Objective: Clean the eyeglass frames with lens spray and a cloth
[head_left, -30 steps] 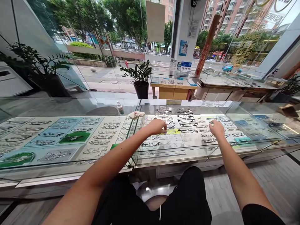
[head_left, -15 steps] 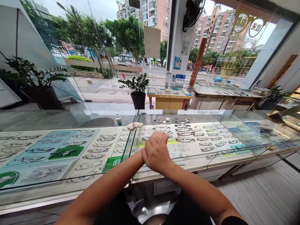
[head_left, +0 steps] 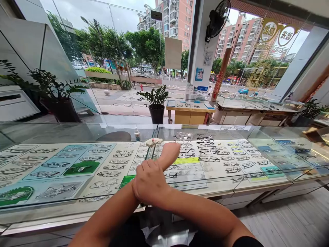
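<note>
Head view: right grip clasps left forearm; left grip, cannot tell; window lettering mirrored.

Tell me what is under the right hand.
Under the right hand is the left forearm, visible up to the grip; the left hand shows beyond it. The stretch inside the grip is covered and cannot be seen.
</note>
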A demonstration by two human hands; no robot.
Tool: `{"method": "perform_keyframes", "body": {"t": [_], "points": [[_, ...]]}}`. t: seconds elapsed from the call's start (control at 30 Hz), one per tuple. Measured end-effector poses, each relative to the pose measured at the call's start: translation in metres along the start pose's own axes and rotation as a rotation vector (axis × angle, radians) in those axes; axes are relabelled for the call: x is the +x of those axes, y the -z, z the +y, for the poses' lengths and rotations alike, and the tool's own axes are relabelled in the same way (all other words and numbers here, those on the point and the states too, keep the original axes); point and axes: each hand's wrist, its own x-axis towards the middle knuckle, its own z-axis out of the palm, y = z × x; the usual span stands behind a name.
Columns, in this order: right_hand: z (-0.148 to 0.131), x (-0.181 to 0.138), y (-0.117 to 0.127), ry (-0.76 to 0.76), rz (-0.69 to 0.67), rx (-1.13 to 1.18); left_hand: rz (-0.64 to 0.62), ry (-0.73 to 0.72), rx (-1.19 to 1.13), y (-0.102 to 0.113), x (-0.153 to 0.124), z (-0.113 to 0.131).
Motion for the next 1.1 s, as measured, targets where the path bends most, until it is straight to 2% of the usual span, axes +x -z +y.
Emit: {"method": "perform_keyframes", "body": {"t": [0.13, 0.27, 0.37, 0.43, 0.5, 0.6, 0.7, 0.77, 0.83, 0.97, 1.1], "points": [[0.012, 0.014, -0.001, -0.008, -0.018, 0.006, 0.017, 0.019, -0.022, -0.002, 0.010, -0.006], [0.021, 0.030, 0.004, -0.065, 0.009, -0.028, 0.089, 0.062, -0.077, 0.005, 0.025, -0.013], [0.025, 0.033, 0.009, 0.028, 0.023, 0.075, 0.162, 0.098, -0.151, 0.012, 0.036, -0.025], [0.037, 0.030, 0.011, 0.096, 0.061, 0.190, 0.205, 0.132, -0.222, 0.014, 0.040, -0.038], [0.064, 0.027, 0.011, 0.070, 0.177, 0.255, 0.245, 0.162, -0.308, 0.013, 0.042, -0.054], [0.124, 0.022, 0.003, -0.134, 0.385, 0.221, 0.341, 0.174, -0.465, 0.003, 0.041, -0.076], [0.181, 0.017, -0.011, -0.241, 0.483, 0.255, 0.455, 0.134, -0.914, -0.013, 0.038, -0.085], [0.204, 0.012, -0.024, -0.294, 0.476, 0.369, 0.438, 0.103, -1.231, -0.024, 0.037, -0.084], [0.215, 0.008, -0.037, -0.380, 0.434, 0.558, 0.364, 0.100, -1.398, -0.032, 0.036, -0.079], [0.216, 0.005, -0.051, -0.529, 0.346, 0.972, 0.274, 0.125, -1.547, -0.038, 0.033, -0.072], [0.216, 0.009, -0.048, -0.575, 0.319, 1.240, 0.245, 0.160, -1.675, -0.040, 0.031, -0.068]]}}
